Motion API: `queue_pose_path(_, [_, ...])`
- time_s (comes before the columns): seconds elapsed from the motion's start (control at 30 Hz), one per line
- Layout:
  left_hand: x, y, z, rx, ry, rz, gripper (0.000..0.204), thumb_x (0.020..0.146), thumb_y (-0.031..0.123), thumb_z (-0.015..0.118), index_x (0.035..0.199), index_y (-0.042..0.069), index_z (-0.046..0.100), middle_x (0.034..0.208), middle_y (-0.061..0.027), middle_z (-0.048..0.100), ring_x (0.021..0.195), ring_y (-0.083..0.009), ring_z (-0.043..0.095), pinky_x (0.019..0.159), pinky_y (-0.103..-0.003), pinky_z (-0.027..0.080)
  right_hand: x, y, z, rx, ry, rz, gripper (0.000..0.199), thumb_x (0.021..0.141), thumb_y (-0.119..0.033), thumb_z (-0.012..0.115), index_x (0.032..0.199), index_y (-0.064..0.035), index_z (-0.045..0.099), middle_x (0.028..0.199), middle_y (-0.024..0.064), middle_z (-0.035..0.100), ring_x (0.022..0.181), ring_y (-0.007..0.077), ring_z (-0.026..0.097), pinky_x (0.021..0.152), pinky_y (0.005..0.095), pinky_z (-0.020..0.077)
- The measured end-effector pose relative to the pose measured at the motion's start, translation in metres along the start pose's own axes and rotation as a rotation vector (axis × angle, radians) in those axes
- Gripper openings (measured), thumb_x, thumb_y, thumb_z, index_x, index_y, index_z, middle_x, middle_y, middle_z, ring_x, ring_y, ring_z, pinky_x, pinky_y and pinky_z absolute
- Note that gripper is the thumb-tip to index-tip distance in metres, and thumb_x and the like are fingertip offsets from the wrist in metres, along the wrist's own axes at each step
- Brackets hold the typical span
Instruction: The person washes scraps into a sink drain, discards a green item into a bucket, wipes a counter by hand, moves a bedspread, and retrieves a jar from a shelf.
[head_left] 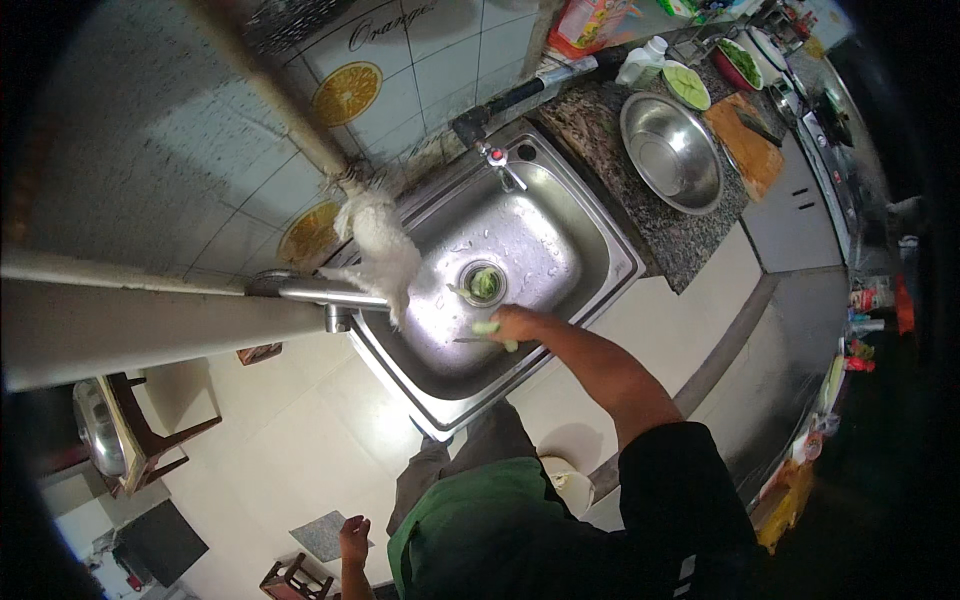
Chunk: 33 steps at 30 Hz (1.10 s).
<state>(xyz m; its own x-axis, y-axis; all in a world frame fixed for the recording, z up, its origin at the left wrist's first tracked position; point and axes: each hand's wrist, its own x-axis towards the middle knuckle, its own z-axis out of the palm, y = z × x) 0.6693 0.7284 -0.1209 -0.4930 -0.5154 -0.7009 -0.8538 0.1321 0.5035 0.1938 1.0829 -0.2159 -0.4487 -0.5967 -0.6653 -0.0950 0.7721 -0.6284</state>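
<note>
My right hand reaches into the steel sink and grips a pale green piece of vegetable. A thin metal blade shows just beside it, over the basin floor. Green scraps sit in the drain strainer just beyond the hand. The tap stands at the sink's far edge. My left hand hangs low by my side above the floor, holding nothing, with its fingers loosely apart.
On the speckled counter right of the sink stand a large steel bowl, a wooden cutting board and a plate of green slices. A white mop head hangs on a pipe left of the sink. A wooden stool stands on the tiled floor.
</note>
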Motion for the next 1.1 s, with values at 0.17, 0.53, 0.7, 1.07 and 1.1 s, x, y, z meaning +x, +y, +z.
queue_pose_path(0.17, [0.028,-0.044,-0.023,0.063,-0.027,0.094,0.025,0.075,0.016,0.058,0.091,-0.002,0.053,0.073,-0.0077,0.057,0.064,-0.0142,0.053,0.057,-0.026,0.043,-0.068,-0.055,-0.028,0.659,0.385,0.179,0.021,0.075,-0.021,0.057,0.080,-0.0006,0.058,0.069,0.0047,0.056,0.061,0.0101,0.051,0.054,0.0252,0.0421])
queue_pose_path(0.53, [0.100,-0.070,-0.095,0.525,-0.469,0.356,0.016,0.074,0.012,0.054,0.084,0.000,0.055,0.069,-0.0038,0.054,0.062,-0.0122,0.049,0.058,-0.026,0.041,-0.306,-0.070,0.119,1.507,0.947,0.042,0.022,0.077,-0.016,0.056,0.096,-0.0048,0.052,0.081,0.0001,0.051,0.071,0.0084,0.049,0.061,0.0232,0.0411])
queue_pose_path(0.7, [0.158,-0.033,-0.112,0.324,-0.455,0.100,0.014,0.075,0.015,0.053,0.082,0.003,0.055,0.069,-0.0022,0.053,0.060,-0.0121,0.048,0.055,-0.026,0.041,-0.375,-0.019,0.295,1.485,1.294,0.513,0.021,0.077,-0.016,0.056,0.093,-0.0040,0.054,0.075,-0.0007,0.052,0.066,0.0083,0.049,0.055,0.0242,0.0404])
queue_pose_path(1.07, [0.165,0.084,-0.069,0.614,-0.438,0.538,0.023,0.075,0.017,0.058,0.093,0.002,0.054,0.081,-0.0077,0.058,0.072,-0.0157,0.054,0.066,-0.026,0.043,-0.396,0.056,0.513,0.779,1.284,1.187,0.044,0.072,-0.020,0.059,0.108,0.0019,0.046,0.094,0.0149,0.055,0.084,0.0241,0.053,0.076,0.0308,0.0412])
queue_pose_path(1.1, [0.169,0.080,-0.068,0.495,-0.448,0.520,0.024,0.075,0.018,0.059,0.092,0.001,0.055,0.082,-0.0100,0.059,0.075,-0.0162,0.055,0.067,-0.027,0.044,-0.385,0.075,0.530,0.768,1.312,1.146,0.039,0.073,-0.019,0.058,0.104,0.0019,0.048,0.091,0.0136,0.056,0.082,0.0227,0.053,0.075,0.0301,0.0418])
